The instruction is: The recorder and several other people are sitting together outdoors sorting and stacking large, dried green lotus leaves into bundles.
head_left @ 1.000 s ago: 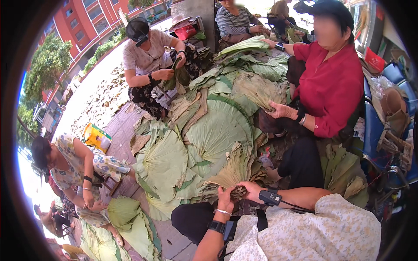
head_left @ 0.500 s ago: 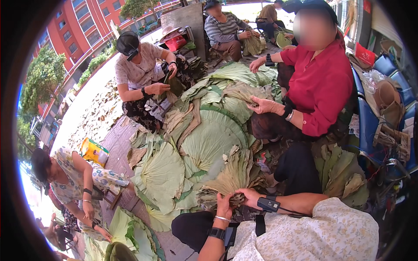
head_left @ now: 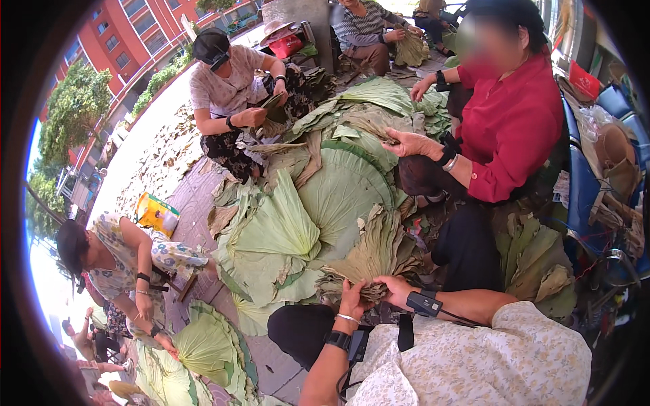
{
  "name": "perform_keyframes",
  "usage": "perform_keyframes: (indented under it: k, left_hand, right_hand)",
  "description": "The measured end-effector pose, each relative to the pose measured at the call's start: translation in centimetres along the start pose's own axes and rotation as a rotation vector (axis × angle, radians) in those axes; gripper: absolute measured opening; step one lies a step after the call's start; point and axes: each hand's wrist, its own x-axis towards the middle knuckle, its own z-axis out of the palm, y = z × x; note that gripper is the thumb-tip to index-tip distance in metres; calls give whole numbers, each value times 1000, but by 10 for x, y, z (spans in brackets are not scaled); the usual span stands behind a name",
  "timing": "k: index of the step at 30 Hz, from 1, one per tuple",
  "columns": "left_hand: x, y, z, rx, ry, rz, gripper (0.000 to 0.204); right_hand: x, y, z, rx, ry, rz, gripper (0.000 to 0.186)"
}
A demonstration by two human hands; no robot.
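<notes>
A fan-shaped bundle of dried, brownish-green lotus leaves (head_left: 380,247) stands between my knees. My left hand (head_left: 353,301) is closed round its gathered near edge on the left. On the right, my right hand (head_left: 395,291) grips the same edge, close beside the left. Parts of the fingers are hidden among the folds. Just beyond the bundle spreads a heap of large flat green lotus leaves (head_left: 342,193). One pale green leaf (head_left: 283,220) on its left side stands partly folded up.
Across the heap sits a person in a red shirt (head_left: 518,128), one hand over the leaves. Another person (head_left: 227,88) at far left handles leaves. A third (head_left: 118,254) bends over a second leaf pile (head_left: 210,348) at left. Blue chairs (head_left: 579,176) line the right side.
The pale leaf on the heap's left, flat before, is now partly folded up. The whole scene has shifted slightly in view. Both my hands keep their hold on the dried bundle.
</notes>
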Motion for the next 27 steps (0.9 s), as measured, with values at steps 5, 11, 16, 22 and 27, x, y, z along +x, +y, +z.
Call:
perform_keyframes:
  k: [5, 11, 16, 22, 27]
  left_hand:
    - [-6, -1, 6, 98, -3, 39, 41]
    - [-9, -8, -9, 316, -24, -33, 41]
    - [-2, -13, -7, 291, -72, -236, 38]
    - [3, -15, -50, -101, -89, 13, 52]
    - [3, -17, -16, -14, -106, 109, 51]
  right_hand:
    - [-2, -2, -10, 6, -28, -26, 11]
    - [-9, 3, -13, -13, -12, 19, 13]
    - [-14, 3, -25, -100, 54, -3, 12]
    - [-64, -5, 14, -801, -289, -414, 24]
    - [9, 11, -19, -871, -432, -824, 31]
